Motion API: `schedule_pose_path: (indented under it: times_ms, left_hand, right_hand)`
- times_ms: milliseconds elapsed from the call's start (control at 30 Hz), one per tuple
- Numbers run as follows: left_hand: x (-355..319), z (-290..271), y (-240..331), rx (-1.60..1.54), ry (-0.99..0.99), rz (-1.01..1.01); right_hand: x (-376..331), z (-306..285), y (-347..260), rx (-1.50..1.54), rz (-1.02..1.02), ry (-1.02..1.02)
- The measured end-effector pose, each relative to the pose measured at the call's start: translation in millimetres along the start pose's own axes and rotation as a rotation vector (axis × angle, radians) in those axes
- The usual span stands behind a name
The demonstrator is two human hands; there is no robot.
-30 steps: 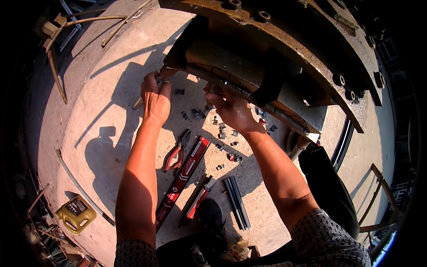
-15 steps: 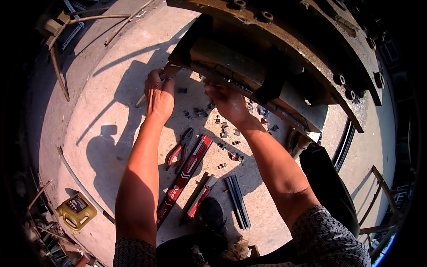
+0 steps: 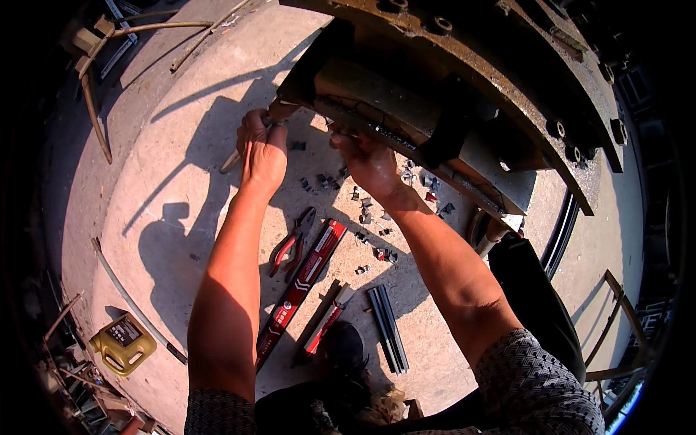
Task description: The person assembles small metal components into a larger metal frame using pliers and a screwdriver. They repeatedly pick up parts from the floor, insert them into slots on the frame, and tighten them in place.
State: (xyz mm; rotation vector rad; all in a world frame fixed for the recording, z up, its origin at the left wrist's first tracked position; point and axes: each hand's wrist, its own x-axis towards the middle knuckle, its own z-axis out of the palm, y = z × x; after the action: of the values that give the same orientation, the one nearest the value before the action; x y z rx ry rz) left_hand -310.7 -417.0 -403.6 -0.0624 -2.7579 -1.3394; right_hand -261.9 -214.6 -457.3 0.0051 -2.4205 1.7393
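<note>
Sunlit pale concrete floor (image 3: 435, 355), crossed by the worker's dark shadow, underlies the scene; a heavy rust-brown curved steel frame (image 3: 500, 80) fills the upper right. Below its rim sits a thick dark steel block (image 3: 377, 94), the piece being worked on, with both hands at its lower edge. Left hand (image 3: 262, 154): fingers curled firmly around a slim tan rod (image 3: 230, 161), whose lower end projects past the palm, at the block's left corner. Right hand (image 3: 371, 161): fingers bent under the block's near edge; because of shadow and overhang, one cannot tell whether they grip anything. Beneath and beside the right hand lie scattered small black metal clips (image 3: 366, 217). Nearer the worker are red-handled pliers (image 3: 297, 235), a long red-and-black rectangular box (image 3: 301, 290) just beside them, a shorter red-and-white box (image 3: 324, 330) and several straight black strips (image 3: 389, 330) laid side by side. Far left stands an olive-gold plastic jug (image 3: 125, 344) with a moulded handle.
</note>
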Motion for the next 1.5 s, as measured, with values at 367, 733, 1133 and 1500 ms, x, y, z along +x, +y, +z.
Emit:
schedule_pose_path:
  times_ms: [367,733,1133,1500]
  left_hand:
    - [-3.6,-5.3,2.1,0.017,0.006,0.004]
    - [-4.6,-3.1,7.9,0.050,0.012,-0.035]
    - [-3.9,-4.0,-1.0,0.076,0.054,0.035]
    - [-8.0,-4.1,1.7,0.080,0.055,0.031]
  right_hand:
    - [-2.4,-9.4,-8.3,-0.130,-0.080,-0.038]
    - [-11.9,-33.7,-29.5,-0.407,-0.403,0.113]
    - [-28.8,-45.4,-69.8,0.101,0.111,-0.023]
    - [-25.2,-29.4,-57.2,0.353,0.176,0.155]
